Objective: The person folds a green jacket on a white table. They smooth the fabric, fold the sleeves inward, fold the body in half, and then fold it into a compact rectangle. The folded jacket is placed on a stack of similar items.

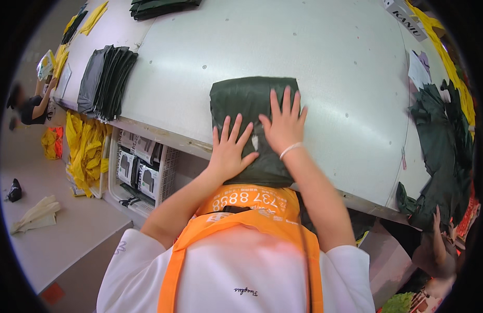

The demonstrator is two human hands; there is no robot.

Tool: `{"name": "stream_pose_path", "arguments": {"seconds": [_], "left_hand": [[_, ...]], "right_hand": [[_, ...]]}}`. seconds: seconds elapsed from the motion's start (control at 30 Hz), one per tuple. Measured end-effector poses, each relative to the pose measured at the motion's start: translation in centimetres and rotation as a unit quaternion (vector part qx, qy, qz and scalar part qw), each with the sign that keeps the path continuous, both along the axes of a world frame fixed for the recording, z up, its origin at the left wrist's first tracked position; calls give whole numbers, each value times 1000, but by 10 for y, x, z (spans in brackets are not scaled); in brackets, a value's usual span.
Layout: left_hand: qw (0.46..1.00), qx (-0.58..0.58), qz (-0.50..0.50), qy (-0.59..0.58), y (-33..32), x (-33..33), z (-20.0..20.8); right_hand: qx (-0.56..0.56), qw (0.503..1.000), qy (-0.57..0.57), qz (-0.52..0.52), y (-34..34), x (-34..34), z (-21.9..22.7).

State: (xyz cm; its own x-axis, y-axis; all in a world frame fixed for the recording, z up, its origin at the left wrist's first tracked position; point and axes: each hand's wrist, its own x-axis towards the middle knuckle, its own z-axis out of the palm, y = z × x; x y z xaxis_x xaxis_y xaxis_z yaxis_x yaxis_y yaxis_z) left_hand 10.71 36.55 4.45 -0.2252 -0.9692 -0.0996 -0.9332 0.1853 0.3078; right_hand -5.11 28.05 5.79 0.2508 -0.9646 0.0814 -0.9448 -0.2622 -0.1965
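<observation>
A dark green folded piece of smooth, thin fabric (252, 99) lies at the near edge of the table, its lower end reaching over the edge against my orange apron. My left hand (230, 152) rests flat on its left side with the fingers spread. Farther up on the right, my right hand (286, 122) presses flat on it, fingers stretched toward its far right corner. A small white mark or tag shows on the fabric between my hands. What kind of garment it is cannot be made out.
A stack of folded dark pieces (107, 78) stands at the table's left. Below it are a white basket (166, 175) of packaged goods and yellow fabric (85, 151). Loose dark green fabric (434, 141) lies at the right, near another person's arm (438, 240). Another person works far left.
</observation>
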Motion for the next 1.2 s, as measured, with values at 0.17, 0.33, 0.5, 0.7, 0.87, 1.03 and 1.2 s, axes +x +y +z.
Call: {"name": "stream_pose_path", "arguments": {"seconds": [0.17,0.33,0.5,0.7,0.87,1.03,1.2], "left_hand": [[982,-10,87,168,28,11,-13],[881,-66,328,334,-54,41,-24],[920,-31,292,259,-22,26,-47],[881,123,362,277,43,30,-35],[810,277,370,362,57,48,-49],[826,258,285,412,46,43,-7],[752,285,298,514,42,56,-22]], "right_hand": [[-32,997,-63,11,21,-8,-42],[-51,997,-62,20,29,-6,-46],[57,998,-25,16,47,-2,-14],[41,943,-315,-96,85,-25,-41],[107,886,-383,-238,77,-32,-69],[303,891,-284,-183,68,-41,-18],[157,876,-383,-248,80,-24,-54]]}}
